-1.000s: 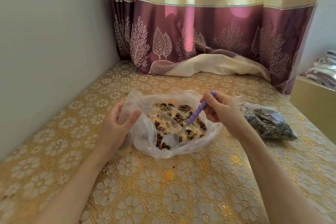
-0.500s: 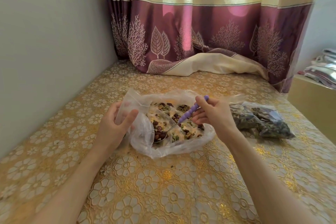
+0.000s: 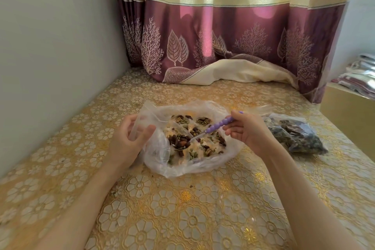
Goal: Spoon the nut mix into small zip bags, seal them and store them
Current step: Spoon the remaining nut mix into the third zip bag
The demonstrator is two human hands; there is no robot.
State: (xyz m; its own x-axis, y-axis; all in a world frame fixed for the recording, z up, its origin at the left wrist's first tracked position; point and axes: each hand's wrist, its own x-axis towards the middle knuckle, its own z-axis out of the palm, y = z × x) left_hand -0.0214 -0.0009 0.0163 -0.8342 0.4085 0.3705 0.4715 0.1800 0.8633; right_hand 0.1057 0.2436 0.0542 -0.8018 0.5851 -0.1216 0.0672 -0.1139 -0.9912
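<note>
Left hand gripping a small clear zip bag, thumb curled over its front, just left of the large plastic bag on the bench. Right hand pinching a purple-handled spoon, bowl heaped with nut mix, over the large bag between both hands. Filled bags lying just right of the right hand.
</note>
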